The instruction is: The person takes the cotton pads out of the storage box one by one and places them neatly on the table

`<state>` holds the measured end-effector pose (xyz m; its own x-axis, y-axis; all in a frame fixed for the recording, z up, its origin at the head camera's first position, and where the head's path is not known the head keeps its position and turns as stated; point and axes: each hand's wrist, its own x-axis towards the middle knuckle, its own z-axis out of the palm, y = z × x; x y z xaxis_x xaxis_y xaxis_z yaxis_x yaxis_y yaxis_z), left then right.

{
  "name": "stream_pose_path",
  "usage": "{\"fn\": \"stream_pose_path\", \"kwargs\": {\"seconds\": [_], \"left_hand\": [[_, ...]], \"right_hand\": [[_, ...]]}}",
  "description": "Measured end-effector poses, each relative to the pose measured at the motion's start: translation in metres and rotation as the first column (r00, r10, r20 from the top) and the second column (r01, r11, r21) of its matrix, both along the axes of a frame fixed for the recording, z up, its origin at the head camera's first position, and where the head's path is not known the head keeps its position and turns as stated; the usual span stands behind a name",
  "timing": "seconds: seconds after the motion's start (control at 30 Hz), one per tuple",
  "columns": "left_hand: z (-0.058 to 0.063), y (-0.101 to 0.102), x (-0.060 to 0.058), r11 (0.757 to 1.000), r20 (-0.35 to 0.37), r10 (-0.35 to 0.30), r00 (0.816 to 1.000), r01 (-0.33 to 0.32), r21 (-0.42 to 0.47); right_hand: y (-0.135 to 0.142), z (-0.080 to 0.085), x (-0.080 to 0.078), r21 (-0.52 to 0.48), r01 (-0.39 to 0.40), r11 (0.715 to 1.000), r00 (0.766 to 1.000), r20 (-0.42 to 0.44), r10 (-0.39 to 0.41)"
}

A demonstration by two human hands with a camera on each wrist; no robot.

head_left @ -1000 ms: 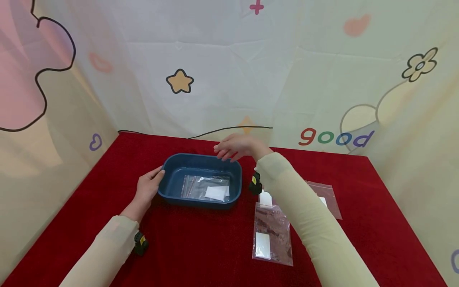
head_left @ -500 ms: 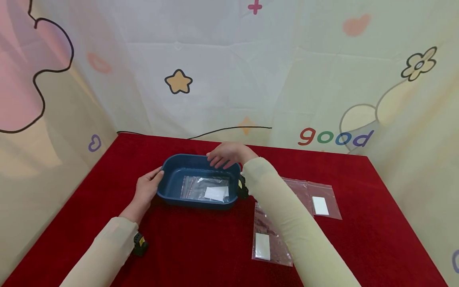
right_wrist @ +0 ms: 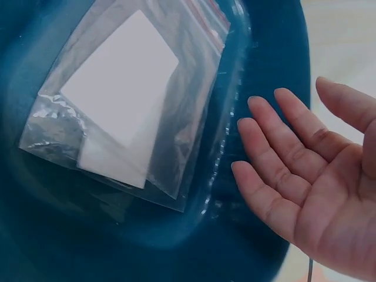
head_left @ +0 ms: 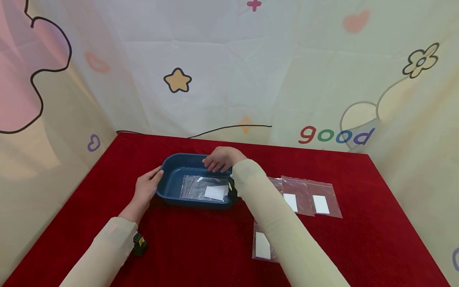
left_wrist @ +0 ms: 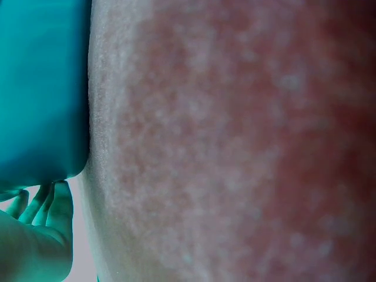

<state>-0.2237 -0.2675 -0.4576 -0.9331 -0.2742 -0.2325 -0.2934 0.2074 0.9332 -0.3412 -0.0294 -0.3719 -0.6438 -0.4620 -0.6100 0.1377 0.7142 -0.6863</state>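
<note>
A blue plastic basin (head_left: 193, 202) stands on the red cloth, holding several clear zip bags (head_left: 197, 186) in an overlapping pile. White rectangular cards (right_wrist: 120, 82) show through them in the right wrist view. My left hand (head_left: 146, 187) grips the basin's left end, thumb over the rim and the other fingers against the outer wall. Over the far right part of the basin hovers my right hand (head_left: 223, 158), its fingers (right_wrist: 282, 158) relaxed and spread, palm facing the bags, nothing in it. The right sleeve hides the basin's right end.
To the right, zip bags with white cards lie flat on the cloth: one at the far right (head_left: 331, 199), one beside it (head_left: 301, 191), another partly behind the sleeve (head_left: 275, 181). A further bag (head_left: 263, 247) lies nearer, also half covered. A printed curtain (head_left: 229, 79) rises behind.
My right hand has moved left and slightly down, from the basin's far right corner to over its inside. The bags at right are less covered. My left hand keeps its hold.
</note>
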Motion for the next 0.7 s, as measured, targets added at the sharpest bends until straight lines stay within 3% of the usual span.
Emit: {"fn": "stream_pose_path", "kwargs": {"seconds": [0.4, 0.7], "left_hand": [[0.0041, 0.0016, 0.0014, 1.0, -0.008, 0.004, 1.0, -0.004, 0.013], [0.0022, 0.0006, 0.002, 1.0, -0.006, -0.001, 1.0, 0.001, 0.027]], "right_hand": [[-0.005, -0.0085, 0.0041, 0.156, -0.03, 0.987, 1.0, -0.006, 0.031], [-0.0079, -0.008, 0.0031, 0.229, -0.004, 0.974, 0.999, 0.044, -0.007]]}}
